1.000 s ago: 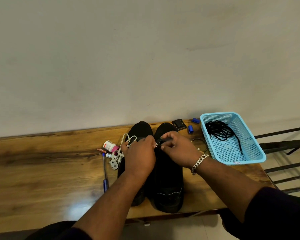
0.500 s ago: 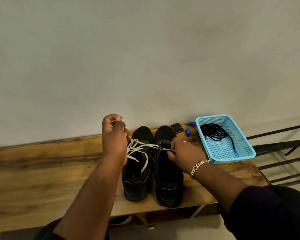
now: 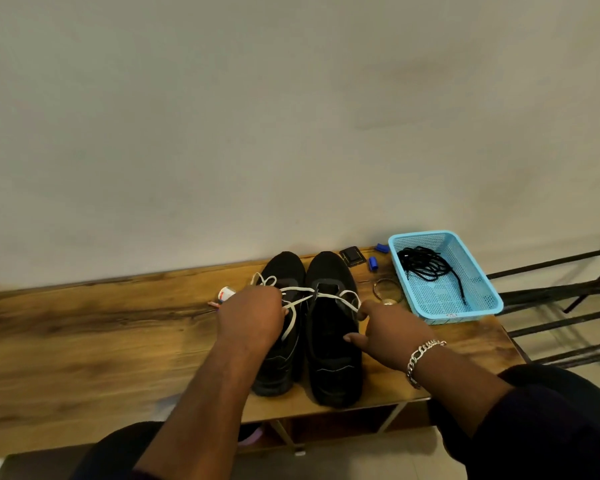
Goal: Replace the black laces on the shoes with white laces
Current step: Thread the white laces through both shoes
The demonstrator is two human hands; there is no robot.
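The white lace (image 3: 329,295), limp and light, spans the right of 2 black shoes (image 3: 333,327) on the table (image 3: 84,341), pinched by left hand (image 3: 253,315) and right hand (image 3: 388,327) (best gripped near its stiff tips).

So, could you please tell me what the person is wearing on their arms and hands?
Both forearms are bare, with dark sleeves pushed up near the elbows. The right wrist carries a silver chain-link bracelet. The left hand and right hand are ungloved, and no rings are visible on them.
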